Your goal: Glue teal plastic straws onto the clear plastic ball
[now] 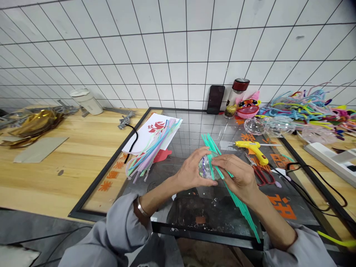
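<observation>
Strips [241, 207], green, too overlapped to count, slant from 11 to 5 o'clock. Left hand [190, 170] clasps one clear ball [205, 168] over the glass panel [186, 133]; right hand [241, 178] pinches green against it. One glue gun [253, 147] lies toward 2 o'clock.

Smooth wooden table [80, 148], glossy glass panel [189, 141]

The right grip [240, 174] partly hides the clear object [205, 167].
</observation>
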`<state>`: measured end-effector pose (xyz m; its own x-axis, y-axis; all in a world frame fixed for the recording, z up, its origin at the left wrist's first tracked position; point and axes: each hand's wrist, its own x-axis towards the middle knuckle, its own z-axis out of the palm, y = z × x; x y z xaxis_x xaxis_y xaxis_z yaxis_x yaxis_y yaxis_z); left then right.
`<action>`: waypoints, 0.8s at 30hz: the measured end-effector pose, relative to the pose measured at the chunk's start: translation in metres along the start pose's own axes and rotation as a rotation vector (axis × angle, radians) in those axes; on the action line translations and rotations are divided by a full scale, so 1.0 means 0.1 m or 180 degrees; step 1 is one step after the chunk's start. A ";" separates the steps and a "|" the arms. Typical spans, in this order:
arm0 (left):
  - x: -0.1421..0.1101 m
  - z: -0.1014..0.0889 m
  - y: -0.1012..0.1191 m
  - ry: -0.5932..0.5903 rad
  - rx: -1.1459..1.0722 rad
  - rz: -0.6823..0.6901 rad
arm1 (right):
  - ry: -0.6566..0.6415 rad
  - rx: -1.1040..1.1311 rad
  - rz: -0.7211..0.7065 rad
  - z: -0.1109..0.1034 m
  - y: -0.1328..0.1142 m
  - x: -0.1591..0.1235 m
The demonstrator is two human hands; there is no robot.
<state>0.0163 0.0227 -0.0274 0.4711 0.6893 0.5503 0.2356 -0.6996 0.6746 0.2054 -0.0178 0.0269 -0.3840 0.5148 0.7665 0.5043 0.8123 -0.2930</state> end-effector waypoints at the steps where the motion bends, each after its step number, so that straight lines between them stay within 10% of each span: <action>1: 0.00 0.00 0.01 0.0016 -0.0044 -0.0056 | 0.0007 0.0001 0.0017 0.01 -0.01 0.00; 7: 0.05 -0.07 0.15 0.0158 -0.0853 -0.1185 | 0.0167 -0.0180 0.0431 -0.06 0.12 -0.06; 11: 0.10 -0.12 0.19 0.0349 -0.1685 -0.1877 | 0.0469 -0.1404 0.1599 -0.30 0.50 -0.13; 18: 0.11 -0.12 0.18 0.0279 -0.1831 -0.2125 | -0.1709 -0.2892 0.3377 -0.51 1.04 -0.16; 24: 0.10 -0.13 0.17 0.0190 -0.1654 -0.1972 | -0.1811 -0.2711 0.3918 -0.44 1.27 -0.16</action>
<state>0.0137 0.0200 -0.0040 0.3350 0.9421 0.0171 0.0069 -0.0206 0.9998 0.3094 0.0652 0.0029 0.4367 0.8985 -0.0442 0.8993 -0.4373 -0.0041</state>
